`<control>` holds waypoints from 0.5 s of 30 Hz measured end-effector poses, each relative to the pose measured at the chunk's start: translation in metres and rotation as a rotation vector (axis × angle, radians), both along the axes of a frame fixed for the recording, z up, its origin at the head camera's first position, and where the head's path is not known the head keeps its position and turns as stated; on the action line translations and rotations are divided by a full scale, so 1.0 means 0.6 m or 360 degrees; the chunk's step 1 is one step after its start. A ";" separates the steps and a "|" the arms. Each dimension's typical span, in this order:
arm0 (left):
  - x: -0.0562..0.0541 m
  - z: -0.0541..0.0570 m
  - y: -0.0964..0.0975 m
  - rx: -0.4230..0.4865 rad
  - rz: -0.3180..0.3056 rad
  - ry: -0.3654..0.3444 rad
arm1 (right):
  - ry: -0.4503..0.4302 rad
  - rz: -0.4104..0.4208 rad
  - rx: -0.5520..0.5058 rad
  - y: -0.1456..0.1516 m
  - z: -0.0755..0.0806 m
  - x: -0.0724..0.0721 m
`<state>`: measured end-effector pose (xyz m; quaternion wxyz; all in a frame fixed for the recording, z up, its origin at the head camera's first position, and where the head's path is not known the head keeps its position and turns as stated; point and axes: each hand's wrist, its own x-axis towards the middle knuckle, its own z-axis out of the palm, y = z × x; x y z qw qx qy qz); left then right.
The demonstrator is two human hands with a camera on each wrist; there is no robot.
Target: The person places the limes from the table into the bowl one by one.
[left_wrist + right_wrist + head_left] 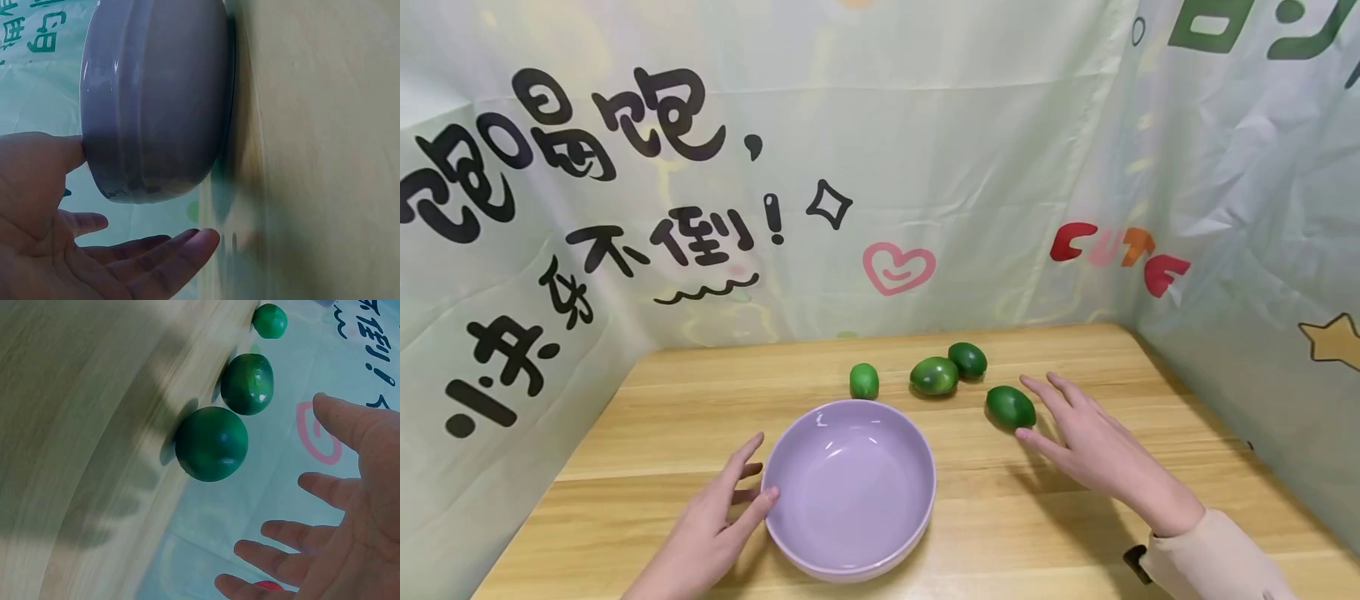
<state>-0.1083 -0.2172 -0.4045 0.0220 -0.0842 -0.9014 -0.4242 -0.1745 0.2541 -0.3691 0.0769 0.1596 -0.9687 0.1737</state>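
A lilac bowl (pixel 850 492) stands upright on the table, its inside bare. My left hand (pixel 711 521) is at the bowl's left side, thumb touching the rim and the other fingers loosely spread; in the left wrist view the thumb meets the bowl wall (pixel 156 94) while the fingers stay apart from it. Fingers spread, my right hand (pixel 1090 437) hovers just right of a dark green lime (pixel 1011 407), holding nothing. Seen from the right wrist, that lime (pixel 212 444) lies in front of the open palm.
Behind the bowl lies a smaller bright green lime (pixel 864 382). To its right, a mottled green lime (pixel 934 377) touches or nearly touches another dark lime (pixel 967 361). Printed cloth (pixel 985 167) hangs behind and beside the wooden table (pixel 700 400).
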 end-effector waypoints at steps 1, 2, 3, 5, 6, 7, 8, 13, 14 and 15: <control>0.000 -0.001 0.001 0.0030 -0.0004 -0.0029 | -0.0001 0.0002 0.0003 0.000 -0.001 -0.001; -0.001 -0.002 0.001 0.0065 -0.0005 -0.0057 | 0.0001 0.0003 0.0010 0.001 -0.002 -0.003; -0.001 -0.003 0.002 0.0098 -0.0006 -0.0086 | 0.0000 0.0006 0.0014 0.000 -0.002 -0.005; -0.001 -0.005 0.003 0.0167 -0.0008 -0.0135 | 0.0002 0.0014 0.0017 -0.001 -0.002 -0.008; -0.001 -0.006 0.003 0.0194 -0.0011 -0.0153 | 0.0001 0.0016 0.0017 -0.002 -0.002 -0.010; -0.001 -0.007 0.003 0.0215 -0.0012 -0.0167 | 0.0002 0.0022 0.0016 -0.004 -0.002 -0.012; -0.001 -0.007 0.003 0.0233 -0.0016 -0.0173 | -0.0001 0.0025 0.0014 -0.005 -0.002 -0.014; -0.001 -0.011 0.002 0.0288 -0.0067 -0.0188 | -0.0026 0.0031 -0.0001 -0.010 -0.001 -0.021; -0.002 -0.012 0.001 0.0290 -0.0080 -0.0185 | -0.0028 0.0031 -0.0003 -0.010 -0.001 -0.023; -0.002 -0.013 0.001 0.0291 -0.0096 -0.0182 | -0.0033 0.0031 -0.0007 -0.010 -0.001 -0.024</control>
